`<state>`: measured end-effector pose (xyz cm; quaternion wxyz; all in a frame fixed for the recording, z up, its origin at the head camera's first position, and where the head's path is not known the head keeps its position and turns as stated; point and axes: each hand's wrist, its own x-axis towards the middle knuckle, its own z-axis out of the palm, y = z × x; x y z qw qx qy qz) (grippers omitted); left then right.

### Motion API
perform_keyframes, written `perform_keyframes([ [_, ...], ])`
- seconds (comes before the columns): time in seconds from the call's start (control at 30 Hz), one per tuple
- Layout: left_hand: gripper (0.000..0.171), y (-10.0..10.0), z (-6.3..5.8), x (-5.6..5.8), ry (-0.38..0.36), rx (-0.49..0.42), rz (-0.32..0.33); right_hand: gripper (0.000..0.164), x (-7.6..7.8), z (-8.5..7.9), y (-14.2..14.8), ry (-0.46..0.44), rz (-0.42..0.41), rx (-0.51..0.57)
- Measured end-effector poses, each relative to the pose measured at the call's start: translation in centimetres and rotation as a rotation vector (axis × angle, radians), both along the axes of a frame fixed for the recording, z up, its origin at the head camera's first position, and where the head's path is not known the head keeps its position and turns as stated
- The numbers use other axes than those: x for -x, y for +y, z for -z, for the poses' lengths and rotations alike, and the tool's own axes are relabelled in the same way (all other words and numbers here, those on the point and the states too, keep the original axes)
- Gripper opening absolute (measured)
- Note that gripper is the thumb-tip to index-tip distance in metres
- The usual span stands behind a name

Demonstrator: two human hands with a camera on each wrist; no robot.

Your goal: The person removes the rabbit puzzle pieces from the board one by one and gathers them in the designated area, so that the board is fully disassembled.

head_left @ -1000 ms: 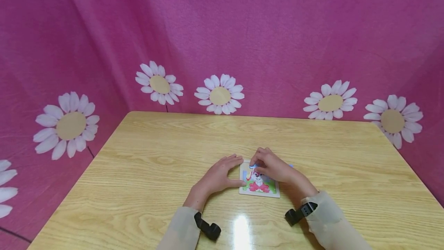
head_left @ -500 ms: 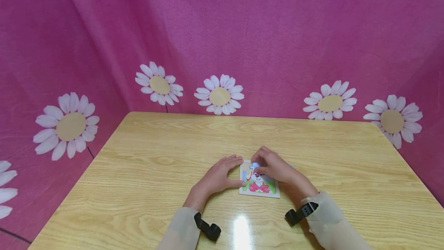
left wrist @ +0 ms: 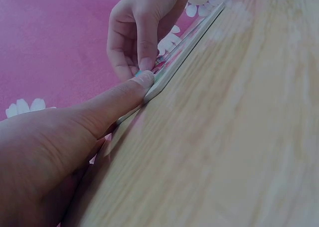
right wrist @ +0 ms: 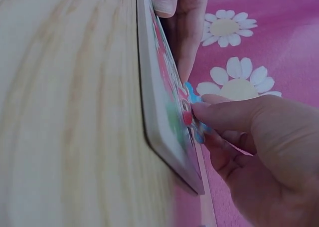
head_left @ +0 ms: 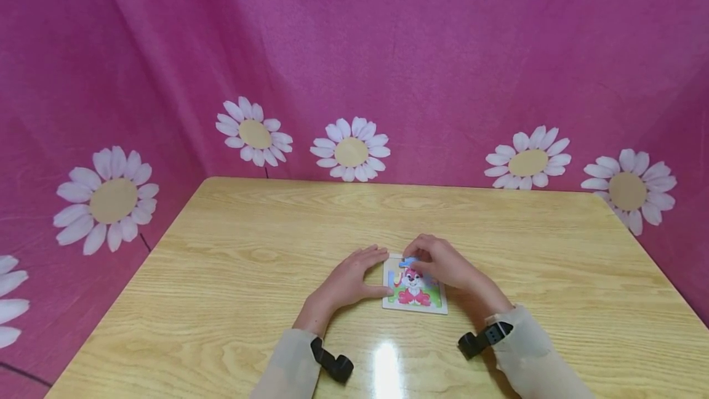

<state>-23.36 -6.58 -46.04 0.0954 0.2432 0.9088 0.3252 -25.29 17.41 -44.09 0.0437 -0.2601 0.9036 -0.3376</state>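
A small square jigsaw puzzle board lies on the table, with a pale rim and a red-and-white cartoon animal on green and blue. My left hand steadies its left side, thumb and fingers spread. In the left wrist view, the straight thumb rests on the rim. My right hand is over the board's upper part and pinches a blue puzzle piece with some red on it. That piece sits tilted just at the picture's surface in the right wrist view. The right hand covers the board's upper right.
The light wooden table spreads around the board. Behind it and at the left hangs a pink cloth printed with white daisies. Each wrist carries a black strapped camera.
My right hand has shifted slightly right with the blue piece, uncovering more of the animal's head. The left hand has stayed put on the board.
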Motion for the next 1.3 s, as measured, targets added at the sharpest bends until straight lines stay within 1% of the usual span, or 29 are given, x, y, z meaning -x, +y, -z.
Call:
perform_keyframes([
  [0.2,0.076,0.0,0.0,0.0,-0.007,0.001,-0.002,0.020,-0.1,0.1,0.7,0.003,-0.035,0.051],
  [0.37,0.076,0.0,-0.1,0.0,-0.007,0.004,0.003,0.022,-0.2,0.1,0.6,-0.003,-0.035,0.066],
  [0.47,0.076,0.0,-0.1,0.0,-0.003,0.005,0.004,0.022,-0.2,-0.1,0.4,0.018,-0.038,0.072],
  [0.67,0.076,0.1,0.0,0.1,0.007,0.006,0.005,0.022,-0.3,-0.4,0.1,0.071,-0.042,0.049],
  [0.8,0.076,0.1,0.0,0.0,0.004,0.003,0.005,0.023,-0.5,-0.2,0.1,0.063,-0.026,0.071],
  [1.03,0.076,0.1,0.0,0.0,-0.006,0.000,0.000,0.020,-0.6,0.1,0.6,0.009,0.050,0.129],
  [1.3,0.076,0.1,0.0,0.0,-0.010,-0.003,-0.002,0.018,-0.7,0.3,1.5,-0.004,0.082,0.159],
])
